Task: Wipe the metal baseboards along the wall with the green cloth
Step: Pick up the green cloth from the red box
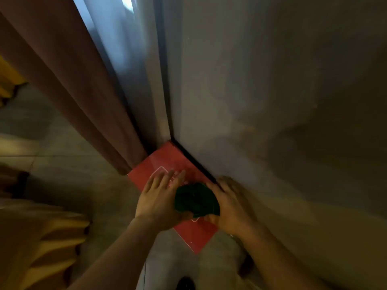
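Your right hand (228, 208) has the green cloth (196, 199) bunched w/ its fingers (225, 188) curled over it, thumb under, right by the dark baseboard (198, 164) at the wall's (261, 91) foot. Your left hand (159, 199) lies flat, fingers spread open, on a red box (165, 159) on the floor (69, 143), touching the cloth's left edge. Brown curtain (69, 84) hangs left of the box.
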Demonstrator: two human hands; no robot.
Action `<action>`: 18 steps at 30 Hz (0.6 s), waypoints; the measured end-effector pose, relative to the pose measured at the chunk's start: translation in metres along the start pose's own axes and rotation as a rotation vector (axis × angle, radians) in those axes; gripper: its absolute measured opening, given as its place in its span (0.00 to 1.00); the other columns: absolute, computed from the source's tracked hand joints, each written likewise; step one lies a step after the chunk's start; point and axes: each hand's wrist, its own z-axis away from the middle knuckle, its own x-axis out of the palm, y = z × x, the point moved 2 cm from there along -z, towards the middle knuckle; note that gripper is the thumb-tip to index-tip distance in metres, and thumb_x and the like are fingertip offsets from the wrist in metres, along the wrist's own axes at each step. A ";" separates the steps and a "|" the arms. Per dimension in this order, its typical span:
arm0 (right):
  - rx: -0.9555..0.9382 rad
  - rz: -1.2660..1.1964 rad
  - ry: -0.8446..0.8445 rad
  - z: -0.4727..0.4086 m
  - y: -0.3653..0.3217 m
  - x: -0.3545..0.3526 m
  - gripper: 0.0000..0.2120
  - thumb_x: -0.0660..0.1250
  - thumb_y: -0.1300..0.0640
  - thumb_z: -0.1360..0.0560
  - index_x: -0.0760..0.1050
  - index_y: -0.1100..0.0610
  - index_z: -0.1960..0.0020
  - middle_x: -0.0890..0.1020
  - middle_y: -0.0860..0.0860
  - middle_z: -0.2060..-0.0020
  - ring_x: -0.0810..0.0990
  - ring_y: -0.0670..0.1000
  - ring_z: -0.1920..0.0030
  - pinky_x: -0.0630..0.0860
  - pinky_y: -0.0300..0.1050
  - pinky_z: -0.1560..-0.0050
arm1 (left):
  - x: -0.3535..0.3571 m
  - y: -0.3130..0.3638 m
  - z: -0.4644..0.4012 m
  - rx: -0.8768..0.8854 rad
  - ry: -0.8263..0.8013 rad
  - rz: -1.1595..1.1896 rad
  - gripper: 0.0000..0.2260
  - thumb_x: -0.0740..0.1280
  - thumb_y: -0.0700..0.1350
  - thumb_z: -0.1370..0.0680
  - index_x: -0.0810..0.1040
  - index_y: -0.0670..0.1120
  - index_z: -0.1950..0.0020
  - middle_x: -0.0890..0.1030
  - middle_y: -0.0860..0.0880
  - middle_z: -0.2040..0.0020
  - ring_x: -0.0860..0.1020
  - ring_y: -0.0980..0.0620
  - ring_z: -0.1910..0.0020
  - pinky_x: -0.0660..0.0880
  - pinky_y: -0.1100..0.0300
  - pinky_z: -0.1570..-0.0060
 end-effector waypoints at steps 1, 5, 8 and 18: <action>-0.014 0.011 -0.012 -0.004 0.003 0.009 0.47 0.74 0.38 0.34 0.55 0.46 0.22 0.59 0.54 0.23 0.53 0.57 0.23 0.53 0.54 0.24 | 0.007 0.000 -0.002 -0.004 -0.036 0.008 0.54 0.68 0.75 0.32 0.36 0.61 0.20 0.45 0.50 0.16 0.44 0.45 0.18 0.44 0.45 0.20; -0.023 0.009 -0.005 -0.019 0.013 0.039 0.48 0.75 0.40 0.33 0.51 0.44 0.22 0.53 0.52 0.21 0.48 0.56 0.22 0.54 0.56 0.24 | 0.045 -0.005 -0.011 0.010 -0.035 0.012 0.54 0.70 0.72 0.31 0.36 0.60 0.20 0.46 0.51 0.16 0.45 0.45 0.18 0.45 0.45 0.21; -0.054 0.036 0.020 -0.028 0.014 0.050 0.50 0.76 0.42 0.33 0.47 0.43 0.22 0.48 0.52 0.21 0.44 0.56 0.22 0.53 0.57 0.24 | 0.066 -0.007 -0.016 0.047 -0.045 0.026 0.55 0.72 0.69 0.29 0.33 0.60 0.20 0.42 0.53 0.17 0.42 0.47 0.18 0.40 0.49 0.23; -0.110 0.074 0.005 -0.032 0.010 0.071 0.37 0.72 0.60 0.28 0.59 0.46 0.25 0.63 0.50 0.27 0.62 0.56 0.29 0.71 0.53 0.35 | 0.090 -0.001 -0.016 0.038 0.056 0.046 0.41 0.72 0.55 0.22 0.49 0.57 0.18 0.57 0.54 0.19 0.61 0.48 0.23 0.66 0.51 0.28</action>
